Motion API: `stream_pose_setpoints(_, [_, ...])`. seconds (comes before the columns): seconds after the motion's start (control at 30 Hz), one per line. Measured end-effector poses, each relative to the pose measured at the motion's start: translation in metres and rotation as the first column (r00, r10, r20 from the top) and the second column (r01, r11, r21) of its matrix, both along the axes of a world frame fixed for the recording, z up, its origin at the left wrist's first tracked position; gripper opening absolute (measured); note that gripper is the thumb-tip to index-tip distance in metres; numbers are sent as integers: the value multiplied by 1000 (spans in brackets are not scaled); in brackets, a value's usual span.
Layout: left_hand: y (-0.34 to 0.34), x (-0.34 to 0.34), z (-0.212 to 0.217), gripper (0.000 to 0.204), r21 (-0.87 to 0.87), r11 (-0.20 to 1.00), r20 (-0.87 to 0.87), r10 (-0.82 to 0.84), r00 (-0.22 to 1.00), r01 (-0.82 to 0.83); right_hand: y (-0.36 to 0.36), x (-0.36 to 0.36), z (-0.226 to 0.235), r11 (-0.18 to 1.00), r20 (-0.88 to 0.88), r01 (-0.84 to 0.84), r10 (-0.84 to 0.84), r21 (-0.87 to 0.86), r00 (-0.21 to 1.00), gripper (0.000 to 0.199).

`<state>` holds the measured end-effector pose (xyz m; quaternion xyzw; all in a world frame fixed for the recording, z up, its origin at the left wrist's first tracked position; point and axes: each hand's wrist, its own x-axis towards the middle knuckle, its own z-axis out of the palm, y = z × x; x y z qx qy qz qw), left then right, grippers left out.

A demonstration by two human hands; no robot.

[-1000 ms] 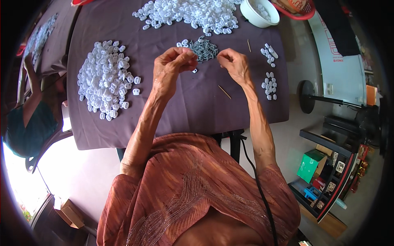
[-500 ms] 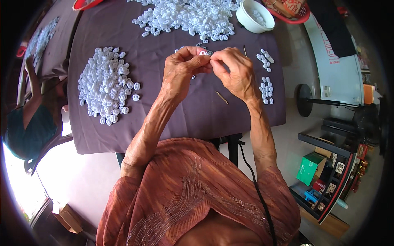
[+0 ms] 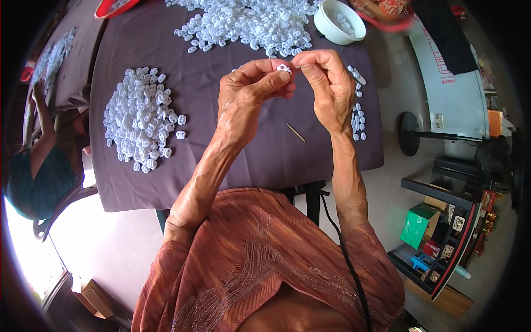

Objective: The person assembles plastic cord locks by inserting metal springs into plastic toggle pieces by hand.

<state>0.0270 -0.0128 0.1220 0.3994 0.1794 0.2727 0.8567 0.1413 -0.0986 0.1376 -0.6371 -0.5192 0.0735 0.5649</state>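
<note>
My left hand (image 3: 249, 91) and my right hand (image 3: 329, 83) are raised together above a table covered in dark purple cloth (image 3: 232, 160). Between left thumb and forefinger I pinch a small white plastic piece (image 3: 284, 68). The fingertips of my right hand touch that same piece from the right and seem to pinch something thin against it. A pile of the same white pieces (image 3: 141, 119) lies to the left on the cloth, and a bigger heap (image 3: 249, 22) at the far side.
A white bowl (image 3: 338, 21) stands at the far right of the table, a thin wooden stick (image 3: 296, 133) lies under my hands, and a few white pieces (image 3: 358, 119) sit near the right edge. Another person (image 3: 33, 166) sits at left. A shelf unit (image 3: 442, 232) stands right.
Both hands have lifted off the cloth toward me and come together, the left one carrying a white piece. A small dark cluster seen on the cloth earlier is now hidden behind them.
</note>
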Motion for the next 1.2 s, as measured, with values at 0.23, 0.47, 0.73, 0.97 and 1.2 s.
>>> stream_pose_setpoints(0.23, [-2,-3,1,14,73,997,-30,9,1000,-7,0,-3,1,998,-49,-39,36,-59,998,8])
stream_pose_setpoints(0.47, [-1,-5,4,13,122,992,-78,36,996,-26,2,-4,3,999,37,-19,21,-38,999,6])
stream_pose_setpoints(0.73, [-2,-6,3,14,161,986,-100,54,993,-37,1,-5,4,996,84,-6,14,-87,996,8])
stream_pose_setpoints(0.97, [-4,-5,5,14,151,987,-134,71,988,-51,2,-8,1,998,97,13,-7,-64,995,5])
stream_pose_setpoints(1.2, [-2,0,-5,10,96,994,-113,67,991,-56,5,-7,-9,997,100,27,-19,-78,995,4])
